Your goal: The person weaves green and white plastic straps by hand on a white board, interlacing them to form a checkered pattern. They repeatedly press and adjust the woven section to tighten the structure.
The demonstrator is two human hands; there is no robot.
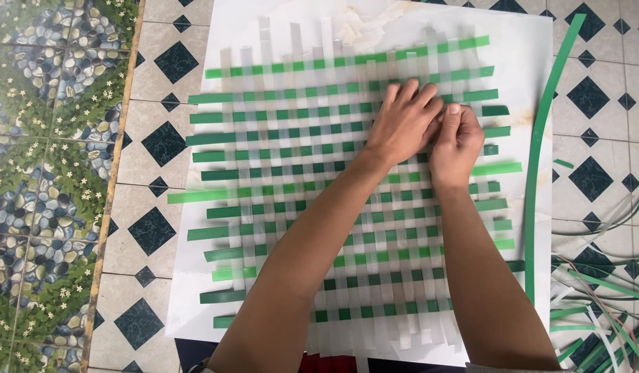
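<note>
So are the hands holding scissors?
No, both hands only press on the woven green and clear strips; no scissors show.

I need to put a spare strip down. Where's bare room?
Free: tiled floor left of the white board, and floor between the long green strip and the right edge. Crowded: the woven mat under both hands, and the strip pile lower right.

A tiled floor with dark diamond insets is carrying a white board. A long green strip and a heap of loose strips are lying directly on the tiles, right of the board.
</note>
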